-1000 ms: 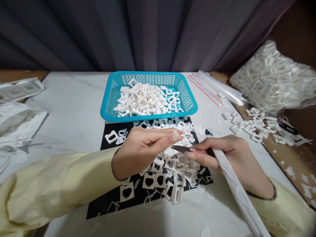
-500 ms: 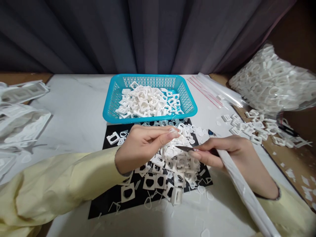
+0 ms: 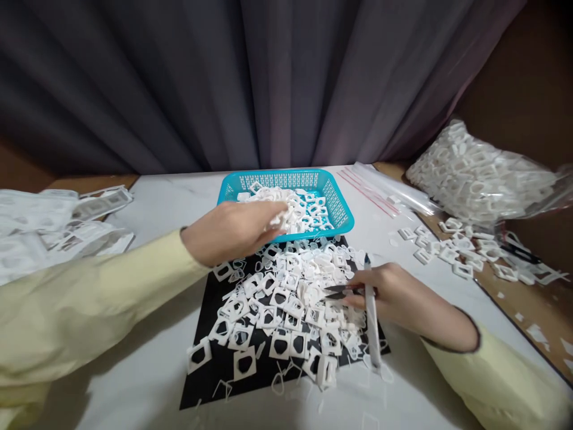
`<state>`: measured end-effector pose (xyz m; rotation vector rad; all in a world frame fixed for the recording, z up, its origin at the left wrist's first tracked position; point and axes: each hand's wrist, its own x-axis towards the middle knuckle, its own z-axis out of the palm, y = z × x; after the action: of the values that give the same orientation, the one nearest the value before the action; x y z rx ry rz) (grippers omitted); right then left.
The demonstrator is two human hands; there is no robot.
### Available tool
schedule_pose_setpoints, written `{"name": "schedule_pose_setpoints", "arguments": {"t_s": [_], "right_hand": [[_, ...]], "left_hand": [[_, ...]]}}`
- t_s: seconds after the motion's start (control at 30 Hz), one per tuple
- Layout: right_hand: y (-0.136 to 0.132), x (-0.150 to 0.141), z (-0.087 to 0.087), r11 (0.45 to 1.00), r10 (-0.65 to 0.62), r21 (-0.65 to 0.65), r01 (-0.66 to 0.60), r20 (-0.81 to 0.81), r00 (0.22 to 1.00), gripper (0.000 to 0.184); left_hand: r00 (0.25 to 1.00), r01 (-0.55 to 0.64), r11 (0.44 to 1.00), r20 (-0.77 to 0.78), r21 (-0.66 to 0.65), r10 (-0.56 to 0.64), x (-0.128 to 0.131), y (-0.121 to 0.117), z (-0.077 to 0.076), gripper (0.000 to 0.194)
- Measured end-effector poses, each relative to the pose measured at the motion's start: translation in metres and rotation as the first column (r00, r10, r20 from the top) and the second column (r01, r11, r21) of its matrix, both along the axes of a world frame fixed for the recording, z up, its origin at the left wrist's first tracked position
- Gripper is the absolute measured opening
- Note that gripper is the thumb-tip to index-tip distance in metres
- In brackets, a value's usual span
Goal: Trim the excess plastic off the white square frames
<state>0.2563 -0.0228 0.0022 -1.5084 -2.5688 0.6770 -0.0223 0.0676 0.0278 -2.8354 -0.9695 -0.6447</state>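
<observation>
My left hand (image 3: 235, 232) is at the front left of the blue basket (image 3: 348, 227), fingers closed on a small white plastic piece (image 3: 274, 223) that partly blends with the heap behind it. Cut-out white plastic pieces (image 3: 280, 206) are heaped in the basket. My right hand (image 3: 391, 295) grips small dark scissors (image 3: 336, 291), their two points apart above the scattered pieces. A long white stick with a dark tip (image 3: 372, 322) is also held in that hand, crossing its fingers. Square white frames (image 3: 245, 363) and thin offcuts cover much of the black mat (image 3: 197, 385).
On the right stands a clear bag full of white pieces (image 3: 478, 173), with loose pieces (image 3: 461, 248) before it. Flat zip bags (image 3: 389, 188) lie behind. White plastic sheets (image 3: 58, 227) are piled at the left. A grey curtain (image 3: 286, 83) hangs behind the table.
My left hand has moved from the mat up to the basket. My right hand has shifted left; the scissors now show two parted points, and the white stick stands steeper. The view has tilted up.
</observation>
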Motion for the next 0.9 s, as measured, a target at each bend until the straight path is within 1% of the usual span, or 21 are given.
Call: {"name": "schedule_pose_setpoints", "arguments": {"t_s": [0.07, 0.1, 0.13, 0.17, 0.2, 0.23, 0.3, 0.33, 0.37, 0.43, 0.47, 0.53, 0.63, 0.7, 0.77, 0.8, 0.83, 0.87, 0.9], "right_hand": [[0.002, -0.002, -0.007, 1.0, 0.005, 0.011, -0.006, 0.019, 1.0, 0.03], [0.002, -0.003, -0.009, 1.0, 0.005, 0.017, -0.005, 0.019, 1.0, 0.03], [0.003, -0.003, -0.01, 1.0, 0.007, 0.021, -0.008, 0.02, 1.0, 0.029], [0.003, -0.002, -0.01, 1.0, 0.009, 0.023, -0.01, 0.021, 1.0, 0.029], [0.002, 0.0, -0.01, 1.0, 0.012, 0.023, -0.012, 0.022, 1.0, 0.027], [0.002, 0.003, -0.01, 1.0, 0.014, 0.02, -0.014, 0.021, 1.0, 0.025], [0.0, 0.01, -0.01, 1.0, 0.016, 0.013, -0.016, 0.019, 1.0, 0.021], [-0.001, 0.014, -0.01, 1.0, 0.014, 0.012, -0.014, 0.018, 1.0, 0.02], [-0.002, 0.017, -0.01, 1.0, 0.011, 0.013, -0.011, 0.018, 1.0, 0.02], [-0.005, 0.023, -0.011, 1.0, -0.001, 0.021, 0.001, 0.02, 1.0, 0.02], [-0.006, 0.025, -0.011, 1.0, -0.009, 0.026, 0.008, 0.023, 1.0, 0.021], [-0.008, 0.029, -0.011, 0.999, -0.023, 0.034, 0.021, 0.036, 0.999, 0.022], [-0.011, 0.031, -0.01, 0.998, -0.034, 0.045, 0.032, 0.06, 0.998, 0.022], [-0.012, 0.031, -0.009, 0.998, -0.041, 0.055, 0.037, 0.071, 0.997, 0.021], [-0.012, 0.03, -0.006, 0.996, -0.05, 0.075, 0.045, 0.07, 0.996, 0.022], [-0.011, 0.03, -0.004, 0.995, -0.057, 0.09, 0.051, 0.064, 0.996, 0.022], [-0.01, 0.029, -0.001, 0.992, -0.065, 0.11, 0.059, 0.054, 0.996, 0.024], [-0.009, 0.029, 0.003, 0.988, -0.076, 0.136, 0.07, 0.043, 0.996, 0.026], [-0.008, 0.029, 0.006, 0.983, -0.091, 0.165, 0.084, 0.031, 0.995, 0.028]], "left_hand": [[1.0, 0.021, 1.0, -0.021, -0.008, -0.021, 0.013, 0.019, 0.008, 0.045], [0.995, 0.063, 0.998, -0.071, -0.018, -0.064, 0.019, 0.027, 0.01, 0.05], [0.985, 0.124, 0.992, -0.119, 0.012, -0.122, 0.025, 0.032, 0.011, 0.049], [0.975, 0.164, 0.985, -0.158, 0.052, -0.154, 0.031, 0.033, 0.011, 0.04], [0.967, 0.197, 0.977, -0.18, 0.077, -0.18, 0.035, 0.031, 0.009, 0.028], [0.965, 0.216, 0.971, -0.177, 0.103, -0.196, 0.038, 0.024, 0.006, 0.026], [0.959, 0.242, 0.959, -0.189, 0.149, -0.213, 0.041, 0.003, -0.002, 0.041], [0.95, 0.269, 0.953, -0.201, 0.142, -0.238, 0.042, -0.009, -0.007, 0.044], [0.936, 0.298, 0.95, -0.227, 0.094, -0.271, 0.042, -0.021, -0.012, 0.044], [0.932, 0.268, 0.961, -0.235, -0.067, -0.276, 0.041, -0.04, -0.022, 0.042], [0.924, 0.279, 0.954, -0.24, -0.11, -0.298, 0.041, -0.046, -0.027, 0.036], [0.907, 0.311, 0.935, -0.241, -0.171, -0.346, 0.041, -0.052, -0.034, 0.024], [0.887, 0.316, 0.905, -0.25, -0.284, -0.388, 0.043, -0.054, -0.04, 0.021], [0.888, 0.286, 0.895, -0.255, -0.343, -0.382, 0.044, -0.055, -0.04, 0.017], [0.894, 0.267, 0.895, -0.255, -0.358, -0.368, 0.045, -0.056, -0.035, 0.014], [0.897, 0.264, 0.895, -0.248, -0.36, -0.365, 0.044, -0.055, -0.031, 0.016], [0.906, 0.26, 0.898, -0.233, -0.355, -0.354, 0.043, -0.054, -0.026, 0.023], [0.921, 0.239, 0.908, -0.216, -0.344, -0.325, 0.042, -0.05, -0.021, 0.034], [0.947, 0.195, 0.926, -0.183, -0.322, -0.263, 0.04, -0.045, -0.017, 0.048]]}}
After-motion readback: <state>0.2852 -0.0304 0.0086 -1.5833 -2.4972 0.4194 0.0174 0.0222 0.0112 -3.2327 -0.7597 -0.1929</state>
